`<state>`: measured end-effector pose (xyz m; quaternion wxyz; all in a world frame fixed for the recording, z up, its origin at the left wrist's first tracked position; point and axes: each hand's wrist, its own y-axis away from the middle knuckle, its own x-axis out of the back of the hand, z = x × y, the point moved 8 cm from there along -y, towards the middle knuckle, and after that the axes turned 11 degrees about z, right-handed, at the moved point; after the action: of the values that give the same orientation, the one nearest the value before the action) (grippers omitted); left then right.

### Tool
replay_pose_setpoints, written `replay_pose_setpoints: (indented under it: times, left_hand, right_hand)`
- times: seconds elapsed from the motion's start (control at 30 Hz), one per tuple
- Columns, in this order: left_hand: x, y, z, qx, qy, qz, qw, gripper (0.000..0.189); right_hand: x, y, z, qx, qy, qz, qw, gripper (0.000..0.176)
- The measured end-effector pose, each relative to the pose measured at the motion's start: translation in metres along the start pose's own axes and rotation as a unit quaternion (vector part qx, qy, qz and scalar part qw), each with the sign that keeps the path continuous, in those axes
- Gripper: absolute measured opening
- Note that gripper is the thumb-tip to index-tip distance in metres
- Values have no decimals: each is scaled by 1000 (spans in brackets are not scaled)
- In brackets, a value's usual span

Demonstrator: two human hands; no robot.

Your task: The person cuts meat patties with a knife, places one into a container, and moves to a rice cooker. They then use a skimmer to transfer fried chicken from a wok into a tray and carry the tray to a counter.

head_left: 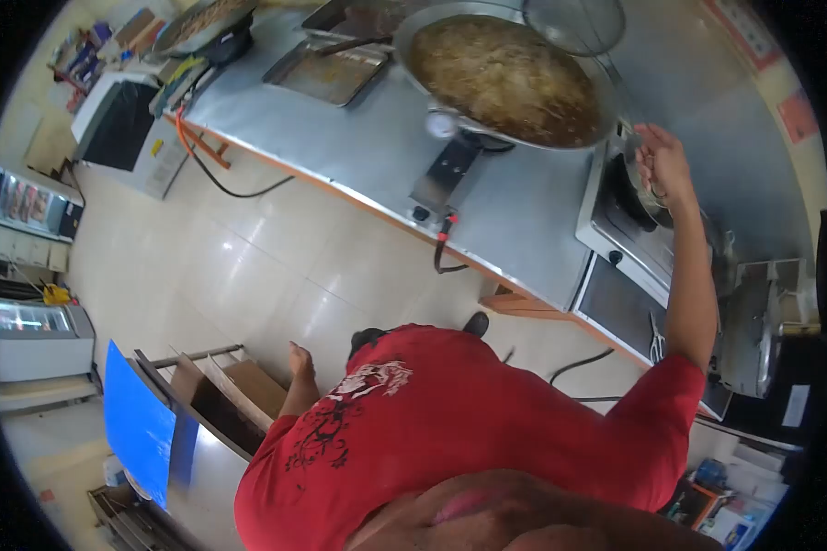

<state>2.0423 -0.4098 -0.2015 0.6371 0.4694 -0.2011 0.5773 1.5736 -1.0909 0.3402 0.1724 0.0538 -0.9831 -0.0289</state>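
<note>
My right hand is raised at the right of the head view, its fingers curled round the thin handle of a wire mesh strainer. The strainer's round basket is held over the far rim of a large wide pan. Inside the pan, food fries in bubbling brown oil. My left hand hangs low beside my body, apart from the counter. It appears loosely open with nothing visible in it, though part of its fingers is hard to make out.
The pan sits on a burner on the steel counter. Two metal trays lie to its left. A gas stove stands below my right hand, with tongs nearby. A blue panel is behind me at left.
</note>
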Motion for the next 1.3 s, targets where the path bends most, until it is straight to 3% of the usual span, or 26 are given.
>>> replay_pose_setpoints:
  times: [0.27,0.37,0.5,0.6,0.67,0.73,0.8,0.83,0.9,0.93,1.03,1.13,1.2,1.3]
  left_hand:
    - [112,-181,-22,60,97,30,993,79]
    - [123,-262,35,34,122,45,991,78]
    - [135,-314,127,-8,124,41,991,78]
    - [130,-356,143,-29,76,28,996,78]
    - [129,-388,120,12,55,6,998,79]
    - [130,-418,77,71,63,9,995,80]
    - [140,-441,31,136,82,31,987,80]
    - [144,-446,9,181,86,33,979,80]
    - [188,-429,25,81,-51,160,982,80]
    - [197,-431,21,86,-74,173,978,80]
    - [185,-453,-23,150,-115,76,979,80]
    - [181,-518,-24,143,-158,-12,977,81]
    - [191,-592,-2,108,-170,-46,978,81]
    - [221,-732,72,36,-174,-51,983,82]
  right_hand:
    - [-110,5,-38,-184,-226,10,957,23]
    - [-159,-6,-69,-176,-214,13,961,23]
    - [-276,-26,-139,-66,-85,-9,994,25]
    - [-384,-82,-172,3,63,-13,998,30]
    - [-466,-111,-186,31,129,13,991,29]
    - [-539,-186,-153,71,252,10,965,36]
    - [-624,-179,-164,121,436,5,892,34]
    - [-657,-184,-154,116,456,-22,882,33]
    - [-707,-183,-154,148,481,-41,863,29]
    - [-723,-173,-162,187,480,-28,857,26]
    - [-770,-180,-162,249,520,20,817,24]
    - [-773,-220,-135,315,544,47,776,22]
    - [-788,-220,-143,253,487,52,834,19]
    - [-792,-193,-176,6,246,80,966,14]
